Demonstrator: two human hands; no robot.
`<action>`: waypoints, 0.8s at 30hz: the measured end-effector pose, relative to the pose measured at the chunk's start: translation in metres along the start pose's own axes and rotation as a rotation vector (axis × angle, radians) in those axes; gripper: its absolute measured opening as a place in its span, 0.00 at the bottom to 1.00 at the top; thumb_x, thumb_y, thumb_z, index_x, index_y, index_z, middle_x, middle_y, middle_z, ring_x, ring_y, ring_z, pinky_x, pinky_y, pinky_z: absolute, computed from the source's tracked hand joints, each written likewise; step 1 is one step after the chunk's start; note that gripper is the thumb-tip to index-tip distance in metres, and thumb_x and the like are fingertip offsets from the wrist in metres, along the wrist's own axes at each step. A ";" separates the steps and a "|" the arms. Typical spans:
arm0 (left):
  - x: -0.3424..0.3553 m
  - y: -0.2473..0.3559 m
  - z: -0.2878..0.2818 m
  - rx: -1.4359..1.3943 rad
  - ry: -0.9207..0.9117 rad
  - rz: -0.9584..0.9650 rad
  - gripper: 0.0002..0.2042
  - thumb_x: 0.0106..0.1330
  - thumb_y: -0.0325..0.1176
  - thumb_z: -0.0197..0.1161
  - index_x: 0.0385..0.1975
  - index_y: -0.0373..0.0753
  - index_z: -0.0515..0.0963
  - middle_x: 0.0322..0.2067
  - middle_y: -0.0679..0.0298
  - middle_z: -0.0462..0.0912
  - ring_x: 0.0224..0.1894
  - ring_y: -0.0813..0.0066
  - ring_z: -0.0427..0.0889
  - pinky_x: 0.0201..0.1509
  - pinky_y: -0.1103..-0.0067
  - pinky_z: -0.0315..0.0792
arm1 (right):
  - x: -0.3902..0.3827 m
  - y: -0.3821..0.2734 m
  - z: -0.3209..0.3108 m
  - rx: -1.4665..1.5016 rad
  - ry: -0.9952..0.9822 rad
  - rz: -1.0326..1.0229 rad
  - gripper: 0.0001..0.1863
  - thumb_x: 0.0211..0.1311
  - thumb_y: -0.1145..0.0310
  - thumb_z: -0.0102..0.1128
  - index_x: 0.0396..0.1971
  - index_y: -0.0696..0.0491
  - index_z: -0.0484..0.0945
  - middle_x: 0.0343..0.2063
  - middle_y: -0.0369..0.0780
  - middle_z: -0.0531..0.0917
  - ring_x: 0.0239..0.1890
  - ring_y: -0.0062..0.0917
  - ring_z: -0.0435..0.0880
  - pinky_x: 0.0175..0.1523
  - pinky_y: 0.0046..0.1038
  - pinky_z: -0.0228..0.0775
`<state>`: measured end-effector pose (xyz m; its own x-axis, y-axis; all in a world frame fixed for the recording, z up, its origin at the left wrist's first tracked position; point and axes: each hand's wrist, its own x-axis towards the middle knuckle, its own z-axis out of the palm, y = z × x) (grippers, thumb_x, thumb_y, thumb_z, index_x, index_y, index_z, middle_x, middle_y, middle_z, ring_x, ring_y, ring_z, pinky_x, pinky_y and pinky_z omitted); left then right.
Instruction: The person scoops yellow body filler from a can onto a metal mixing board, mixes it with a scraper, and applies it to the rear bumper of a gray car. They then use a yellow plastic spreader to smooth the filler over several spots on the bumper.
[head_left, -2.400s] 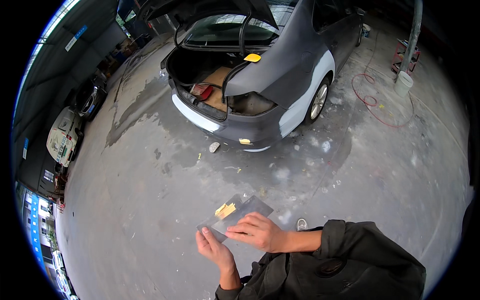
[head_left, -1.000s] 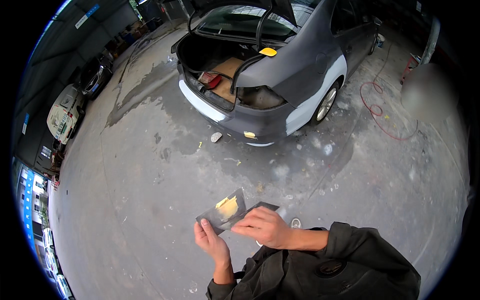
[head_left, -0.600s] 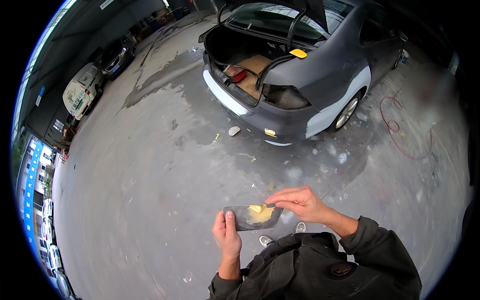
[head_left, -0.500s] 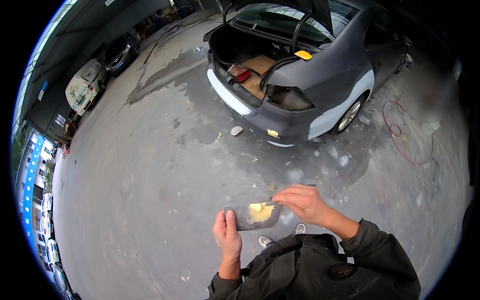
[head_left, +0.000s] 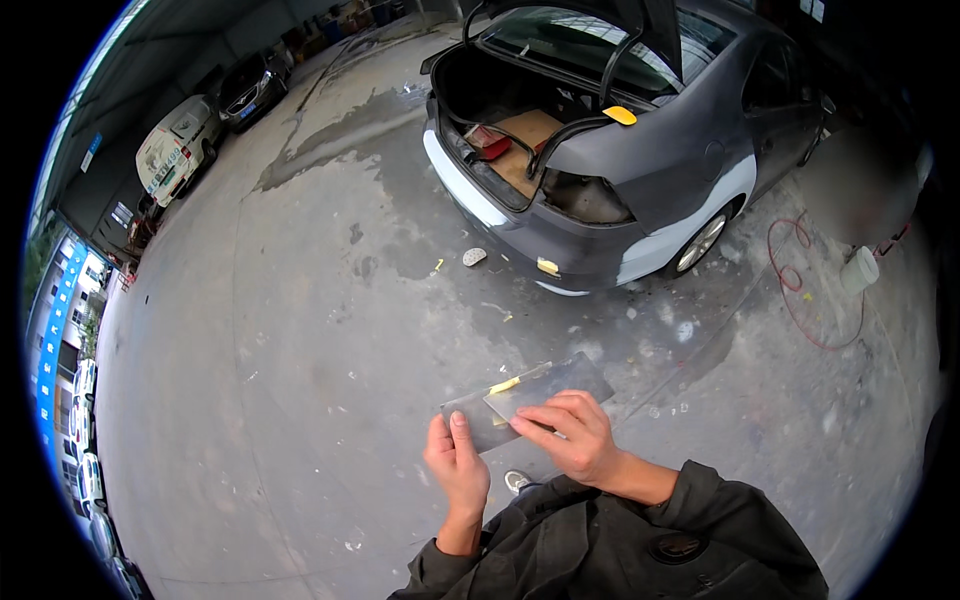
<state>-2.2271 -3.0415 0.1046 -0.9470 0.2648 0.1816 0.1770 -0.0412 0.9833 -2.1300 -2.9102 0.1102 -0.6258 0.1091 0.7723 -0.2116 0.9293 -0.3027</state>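
My left hand is closed on one end of a dark flat putty board, thumb on top. Fingers of my right hand pinch a thin grey putty spreader, which lies tilted across the board and hides much of it. A ridge of pale yellow putty shows along the spreader's far left edge. Beyond my hands stands a dark grey car with its boot lid up. Another yellow putty patch marks its rear bumper, near pale primed areas.
A yellow curved piece rests beside the boot opening. On the floor lie a pale round pad and a red hose, near a white bucket. A white van and a dark car stand far left.
My right hand has moved left and nearer, bringing the spreader over the board. The putty, spread in a patch before, now shows as a ridge at the spreader's edge.
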 end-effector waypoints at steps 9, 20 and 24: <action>0.000 -0.005 0.003 -0.011 0.009 0.011 0.13 0.73 0.33 0.49 0.24 0.36 0.66 0.19 0.77 0.63 0.24 0.91 0.57 0.23 0.87 0.53 | -0.002 -0.001 0.001 0.037 -0.006 0.022 0.17 0.41 0.73 0.60 0.37 0.51 0.84 0.36 0.31 0.82 0.35 0.24 0.77 0.39 0.26 0.71; 0.000 -0.026 -0.009 -0.046 -0.285 -0.084 0.10 0.71 0.33 0.52 0.31 0.32 0.73 0.22 0.75 0.70 0.26 0.89 0.63 0.29 0.87 0.60 | 0.022 0.032 -0.024 1.080 -0.102 0.718 0.10 0.64 0.75 0.55 0.43 0.58 0.81 0.38 0.39 0.83 0.37 0.19 0.80 0.43 0.20 0.71; 0.003 -0.020 -0.008 -0.126 -0.194 -0.061 0.11 0.72 0.33 0.52 0.29 0.33 0.72 0.23 0.75 0.70 0.27 0.89 0.63 0.29 0.88 0.59 | 0.006 0.050 -0.025 0.863 -0.275 0.643 0.09 0.63 0.74 0.56 0.41 0.58 0.81 0.38 0.39 0.83 0.37 0.18 0.79 0.41 0.21 0.70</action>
<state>-2.2355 -3.0481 0.0856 -0.8836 0.4502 0.1285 0.0743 -0.1363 0.9879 -2.1258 -2.8547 0.1138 -0.9294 0.3011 0.2135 -0.1723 0.1579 -0.9723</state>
